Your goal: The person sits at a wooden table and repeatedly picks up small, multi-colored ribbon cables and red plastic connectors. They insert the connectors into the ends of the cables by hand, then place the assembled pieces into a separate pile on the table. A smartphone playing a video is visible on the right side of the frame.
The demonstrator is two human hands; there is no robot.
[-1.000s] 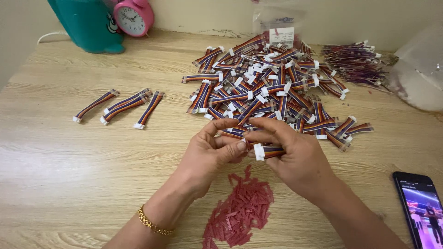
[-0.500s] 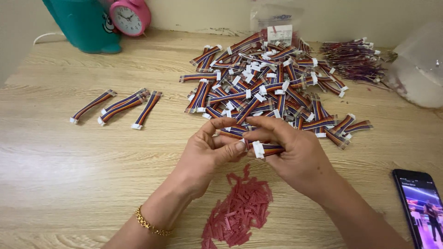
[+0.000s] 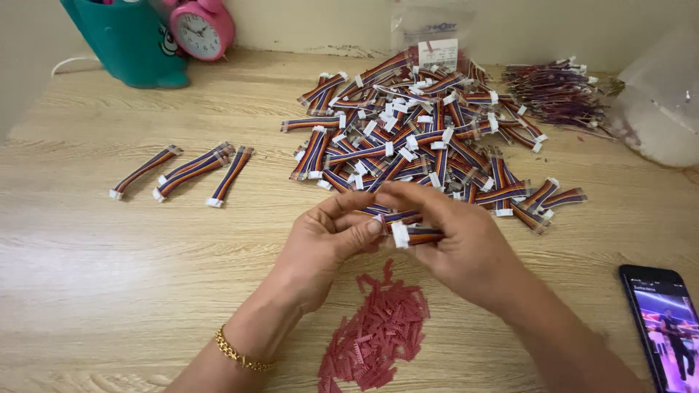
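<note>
Two hands are working one piece: my left hand (image 3: 328, 240) and my right hand (image 3: 455, 244) are meeting over the wooden table (image 3: 109, 276), both pinching a short rainbow-striped ribbon cable (image 3: 416, 234) with a white connector (image 3: 400, 234) at its end. My left thumb and forefinger are closing on the connector side, fingertips pressed together there; my right fingers are clamping the wire just past the connector and are curling over the rest of the cable.

Judging by the grip, I am fitting or seating something at the connector end, and the next move seems to call for a firm, straight push with the wires kept flat.

Just below my fingers, nearer my body, a small heap of red plastic pieces (image 3: 378, 335) is lying. Just beyond my fingertips the big pile of finished-looking cables (image 3: 422, 131) is spreading out, and well off past my left hand three separate cables (image 3: 182, 171) are lying in a row.

What is sitting between my fingertips is hidden, so I cannot tell whether a red piece is in the pinch. A phone (image 3: 666, 320) beside my right forearm is cut off by the frame edge, and a clear bag (image 3: 655, 109) far past my right hand is too hazy to read its contents.
</note>
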